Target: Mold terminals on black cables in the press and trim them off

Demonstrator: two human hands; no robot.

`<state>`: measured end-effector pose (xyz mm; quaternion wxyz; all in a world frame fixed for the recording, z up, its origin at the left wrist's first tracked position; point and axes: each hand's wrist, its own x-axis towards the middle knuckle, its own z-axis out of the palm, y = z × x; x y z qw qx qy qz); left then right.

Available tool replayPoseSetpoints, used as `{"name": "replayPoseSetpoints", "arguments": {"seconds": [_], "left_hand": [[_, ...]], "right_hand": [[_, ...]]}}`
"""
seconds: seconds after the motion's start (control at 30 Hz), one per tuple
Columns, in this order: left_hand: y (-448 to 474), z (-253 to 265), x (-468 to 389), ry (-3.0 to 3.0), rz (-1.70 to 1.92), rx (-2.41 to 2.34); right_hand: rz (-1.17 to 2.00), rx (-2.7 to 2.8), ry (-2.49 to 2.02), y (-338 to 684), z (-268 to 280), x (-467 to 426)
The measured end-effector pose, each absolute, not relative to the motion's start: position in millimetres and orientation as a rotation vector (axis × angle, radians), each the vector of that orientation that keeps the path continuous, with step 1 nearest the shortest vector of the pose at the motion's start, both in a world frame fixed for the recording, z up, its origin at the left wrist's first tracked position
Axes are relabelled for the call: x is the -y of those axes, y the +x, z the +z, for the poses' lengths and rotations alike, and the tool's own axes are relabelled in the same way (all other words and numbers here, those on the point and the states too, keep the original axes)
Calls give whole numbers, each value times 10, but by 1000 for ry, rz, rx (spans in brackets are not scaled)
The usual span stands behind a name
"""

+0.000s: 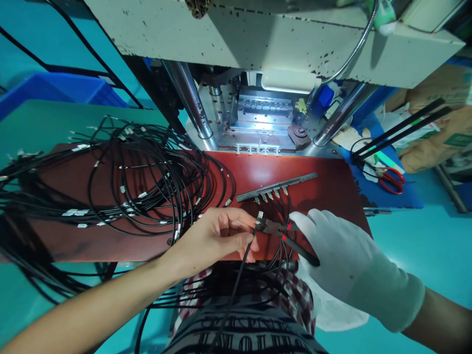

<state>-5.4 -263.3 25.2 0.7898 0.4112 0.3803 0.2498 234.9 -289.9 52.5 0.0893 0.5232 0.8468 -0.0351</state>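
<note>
My bare left hand (228,233) pinches a black cable (241,270) just below its metal-and-white connector end (260,215). In a white glove, my right hand (328,243) is closed around black-handled pliers (291,237) with red bands. The pliers' jaws meet the cable end right by my left fingertips; whether they bite on it I cannot tell. Behind both hands lies a dark metal bar (276,187) set at a slant, with several connector ends lined along its front edge and their cables trailing towards my lap.
Large coils of black cable (147,187) cover the left of the red-brown table (258,167). A press with a lit metal die (263,115) stands behind, between steel posts. A white plastic strip (258,148) lies before it. Red-handled scissors (391,180) rest at right.
</note>
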Motion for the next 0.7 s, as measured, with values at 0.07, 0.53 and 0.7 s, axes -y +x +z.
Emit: {"name": "replayPoseSetpoints", "arguments": {"seconds": [0.07,0.53,0.7], "left_hand": [[-41,249,2650,872,555,-840],[5,181,2668,805,600,-889],[-17,164,2662,822,610,-917]], "right_hand": [[-199,-2479,1574,2323,530,2908],[-1173,-2183,1645,2330,543,2850],[-1463,-2324,1557,2464,588,2818]]}}
